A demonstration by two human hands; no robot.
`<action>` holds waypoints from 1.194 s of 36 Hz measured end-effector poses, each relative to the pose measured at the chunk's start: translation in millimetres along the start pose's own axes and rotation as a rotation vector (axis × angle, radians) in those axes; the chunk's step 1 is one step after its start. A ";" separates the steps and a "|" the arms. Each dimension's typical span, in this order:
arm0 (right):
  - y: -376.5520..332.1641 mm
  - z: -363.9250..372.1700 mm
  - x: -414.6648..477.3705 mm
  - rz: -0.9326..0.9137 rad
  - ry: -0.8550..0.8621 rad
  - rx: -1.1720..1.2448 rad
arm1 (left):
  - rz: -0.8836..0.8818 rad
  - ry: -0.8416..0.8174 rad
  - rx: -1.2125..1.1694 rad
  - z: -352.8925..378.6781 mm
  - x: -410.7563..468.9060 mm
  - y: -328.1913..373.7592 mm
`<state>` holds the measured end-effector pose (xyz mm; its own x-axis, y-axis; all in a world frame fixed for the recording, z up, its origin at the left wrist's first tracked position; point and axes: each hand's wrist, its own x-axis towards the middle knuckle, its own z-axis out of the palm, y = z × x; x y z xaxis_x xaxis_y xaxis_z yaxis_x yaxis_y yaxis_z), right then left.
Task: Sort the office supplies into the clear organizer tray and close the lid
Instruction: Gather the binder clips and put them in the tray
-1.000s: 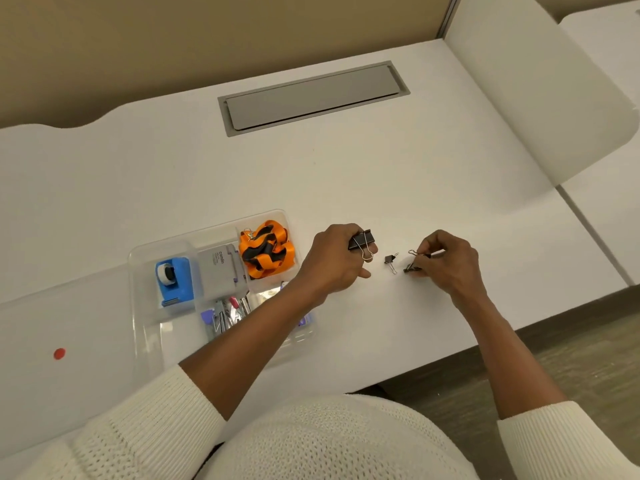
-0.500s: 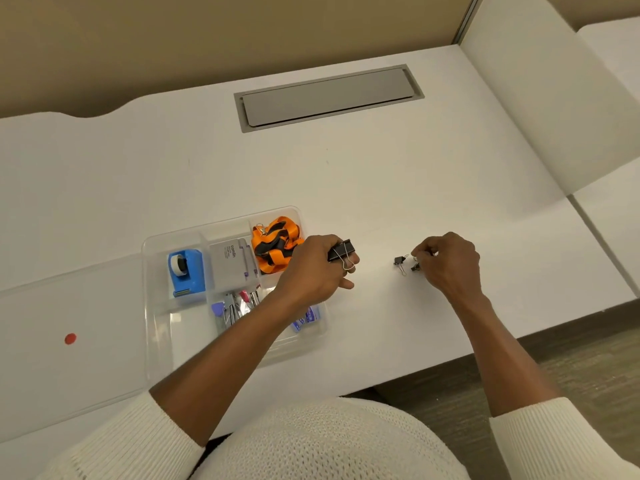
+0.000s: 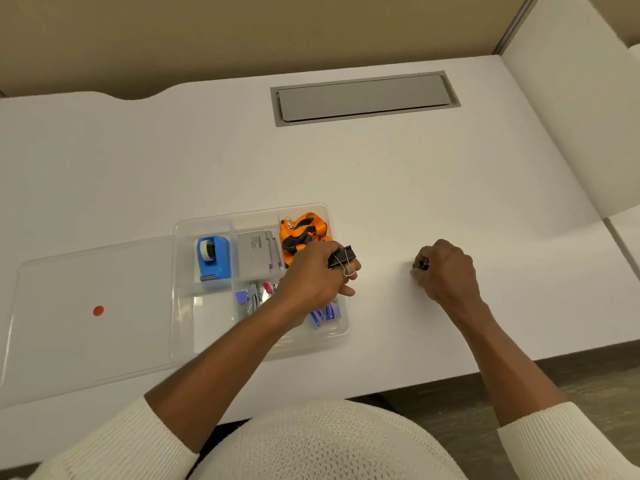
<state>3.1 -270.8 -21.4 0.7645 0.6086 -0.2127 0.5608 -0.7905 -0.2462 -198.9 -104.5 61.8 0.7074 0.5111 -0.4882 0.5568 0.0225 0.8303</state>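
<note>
The large black binder clip (image 3: 342,257) is pinched in the fingers (image 3: 349,268) of the left hand (image 3: 313,271), with one wire handle hanging free below the clip body. The hand holds it over the right edge of the clear organizer tray (image 3: 207,341), just beside the compartment with the orange-and-black lanyard (image 3: 301,232). This position suits a short release into the tray without a reach.

The right hand (image 3: 445,270) rests on the tabletop (image 3: 415,174), well apart from the tray. Its fingers are curled together around small dark clips (image 3: 419,265), of which only a small part shows at the fingertips. The count of clips inside the hand cannot be determined. Gathering several small items into one closed hand probably allows a single transfer instead of repeated trips.

Tray contents are grouped by type: a blue tape dispenser (image 3: 213,259) in the left compartment, a grey box (image 3: 258,254) in the middle, and small mixed items (image 3: 254,297) with blue packets (image 3: 323,315) in the front section, partly hidden by the left forearm.

The lid (image 3: 86,323) lies flat on the tabletop, touching the tray's left side, with a red dot (image 3: 98,310) on it. It is open so that both hands have free access. Closing remains the last step once the clips are placed.
</note>
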 end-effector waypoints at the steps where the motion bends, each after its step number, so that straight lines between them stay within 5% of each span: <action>1: -2.8 -2.5 -1.2 0.002 0.000 0.021 | -0.006 0.003 -0.003 -3.1 -3.1 -0.8; 11: -98.5 -60.4 -40.4 0.013 0.010 0.449 | -0.073 0.172 -0.028 -61.7 -48.7 -21.6; 20: -233.5 -32.3 -91.0 -0.116 -0.410 0.921 | -0.302 0.415 -0.007 -125.4 -97.9 -79.9; 31: -303.3 40.4 -108.1 -0.105 -0.376 0.778 | -0.385 0.389 0.070 -137.1 -100.4 -104.3; 43: -316.2 37.2 -129.6 -0.328 -0.336 0.388 | -0.343 0.293 0.172 -136.0 -98.3 -116.5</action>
<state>-285.1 -97.2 48.9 0.3936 0.8547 -0.3386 0.5453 -0.5136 -0.6625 -392.5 -40.6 49.6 0.3317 0.7200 -0.6095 0.8182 0.1021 0.5658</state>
